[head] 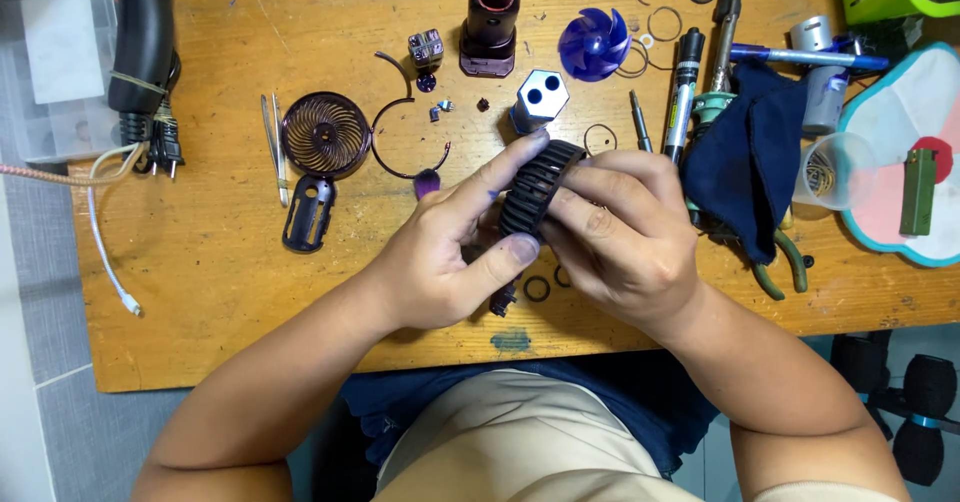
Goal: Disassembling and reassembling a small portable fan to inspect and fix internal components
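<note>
Left of centre on the tabletop [220,292]: tweezers [276,147], round purple grille [326,135] and slotted cover [308,212], laid flat and apart so each stays findable.

Centre: your left hand [440,252] and right hand [625,237] together hold a black ribbed ring [535,187] on edge above the tabletop, fingers pinching it from both sides, tilted so its rim faces you.

Upper centre: dark cylinder housing [490,27] upright; blue fan blade [594,44] beside it.

Right: dark blue cloth [755,157] draped over tools.
</note>
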